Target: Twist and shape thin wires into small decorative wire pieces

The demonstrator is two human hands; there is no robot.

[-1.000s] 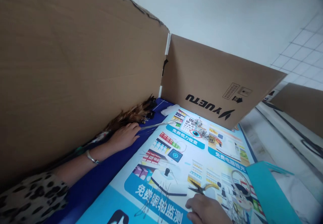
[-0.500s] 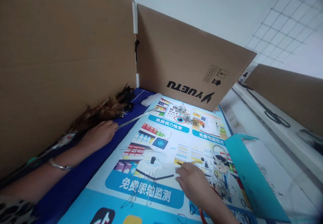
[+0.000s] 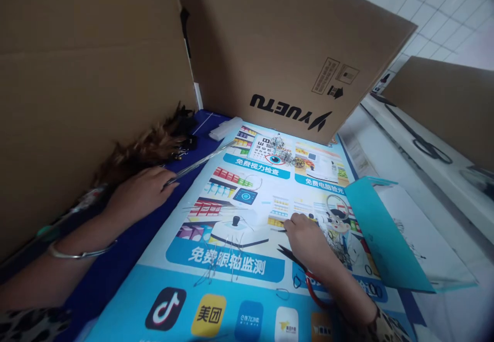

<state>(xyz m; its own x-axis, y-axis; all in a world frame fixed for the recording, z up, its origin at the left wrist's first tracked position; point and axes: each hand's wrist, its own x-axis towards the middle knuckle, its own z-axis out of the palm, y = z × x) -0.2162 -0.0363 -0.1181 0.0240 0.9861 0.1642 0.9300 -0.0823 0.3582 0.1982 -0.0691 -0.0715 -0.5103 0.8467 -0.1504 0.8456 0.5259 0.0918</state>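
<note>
My left hand (image 3: 141, 192) rests on the blue table cover, fingers closed on a bundle of thin metal wires (image 3: 200, 161) that runs toward the back. A brown feather duster (image 3: 144, 149) lies just behind it against the cardboard wall. My right hand (image 3: 309, 244) lies on the printed poster mat (image 3: 231, 270), fingertips pinched over something small that I cannot make out. Under my right wrist lie red-handled pliers (image 3: 304, 272). Loose thin wires (image 3: 219, 259) are scattered on the mat between my hands.
Cardboard walls (image 3: 88, 74) enclose the left and back; the back panel (image 3: 293, 59) reads YUETU. A small heap of beaded metal pieces (image 3: 285, 154) sits near the back. A teal paper bag (image 3: 389, 239) lies at the right. A white block (image 3: 226, 127) rests in the back corner.
The view tilted down and shifted right. My right hand moved forward and up the mat, away from the yellow-handled pliers; the red-handled pliers now show under the wrist. My left hand stayed put.
</note>
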